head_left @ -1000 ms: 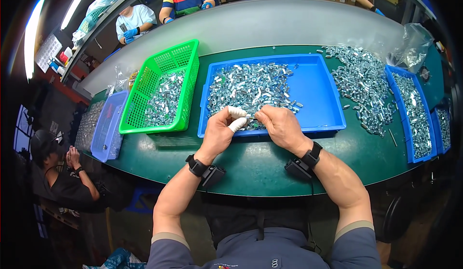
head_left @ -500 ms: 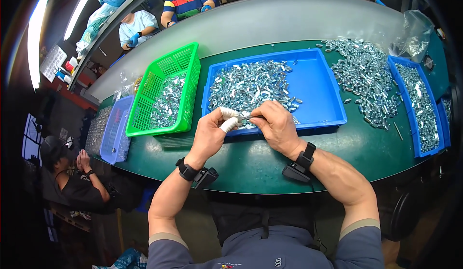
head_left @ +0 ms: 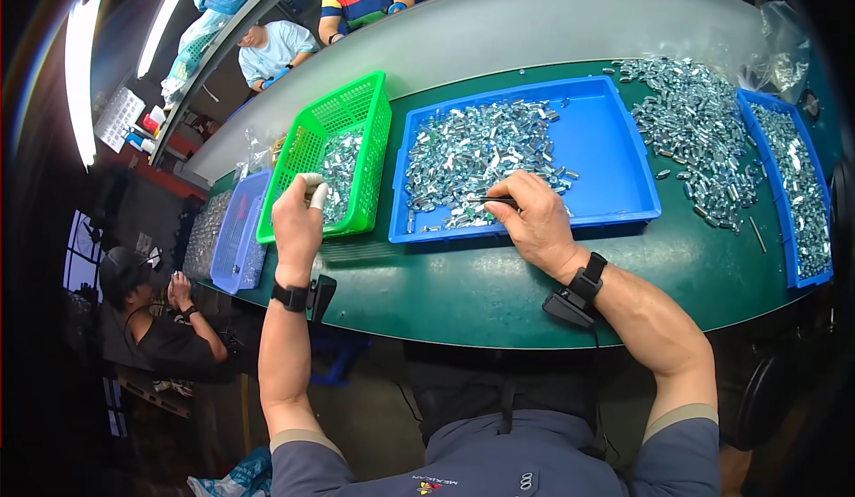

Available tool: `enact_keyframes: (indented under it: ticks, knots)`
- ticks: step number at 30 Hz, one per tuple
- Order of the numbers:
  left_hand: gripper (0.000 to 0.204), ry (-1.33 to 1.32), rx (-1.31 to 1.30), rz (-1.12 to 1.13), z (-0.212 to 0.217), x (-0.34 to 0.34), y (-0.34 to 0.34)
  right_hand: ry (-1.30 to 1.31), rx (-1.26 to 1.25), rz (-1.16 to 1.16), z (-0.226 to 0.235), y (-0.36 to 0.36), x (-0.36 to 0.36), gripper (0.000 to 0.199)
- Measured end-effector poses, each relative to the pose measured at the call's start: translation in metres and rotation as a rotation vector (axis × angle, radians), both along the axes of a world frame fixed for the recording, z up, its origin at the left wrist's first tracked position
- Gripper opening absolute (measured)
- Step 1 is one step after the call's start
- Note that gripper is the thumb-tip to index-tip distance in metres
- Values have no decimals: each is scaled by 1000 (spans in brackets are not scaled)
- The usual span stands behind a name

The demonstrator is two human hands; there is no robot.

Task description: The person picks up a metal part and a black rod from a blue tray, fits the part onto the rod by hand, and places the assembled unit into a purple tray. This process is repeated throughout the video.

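Observation:
My left hand [head_left: 297, 225] is over the near left rim of the green basket [head_left: 367, 190], its thumb and forefinger wrapped in white coverings. Those two fingertips stand slightly apart, and I see nothing between them. Small shiny metal parts [head_left: 343, 163] lie in the basket. My right hand [head_left: 537, 221] pinches dark, thin tweezers [head_left: 500, 200] above the near edge of the blue tray [head_left: 606, 158]. Their tips point left over a heap of short silvery metal pieces [head_left: 476, 154], which fills the tray's left and middle.
Right of the tray, a loose pile of metal pieces [head_left: 699, 136] spreads on the green table [head_left: 463, 288], near a thin rod [head_left: 757, 234]. A narrow blue bin [head_left: 800, 194] stands far right, a pale blue basket [head_left: 240, 230] at left. Co-workers sit beyond the grey partition [head_left: 525, 29] and at left.
My hands were together over the tray's near edge. The left has moved left to the green basket, its fingers parting; the right stays by the tray with the tweezers. The view has shifted slightly.

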State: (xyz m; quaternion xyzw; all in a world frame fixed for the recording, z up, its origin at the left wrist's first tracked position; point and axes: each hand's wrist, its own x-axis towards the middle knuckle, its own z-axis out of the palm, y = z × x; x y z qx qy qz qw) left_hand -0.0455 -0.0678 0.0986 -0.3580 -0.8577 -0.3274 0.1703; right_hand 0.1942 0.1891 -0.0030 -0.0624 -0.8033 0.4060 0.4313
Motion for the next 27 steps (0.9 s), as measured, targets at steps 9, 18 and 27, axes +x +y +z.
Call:
enact_keyframes:
  ticks: [9,18,27]
  knots:
    - [25,229,-267,-321,-43,34,73,10,-13,8,-2,-2,-3,13]
    - [22,-102,-376,-412,-66,33,97,42,1,1,-1,-1,-6,12]
    - [20,-913,239,-563,-84,67,93,-26,-7,29,-4,1,-3,13]
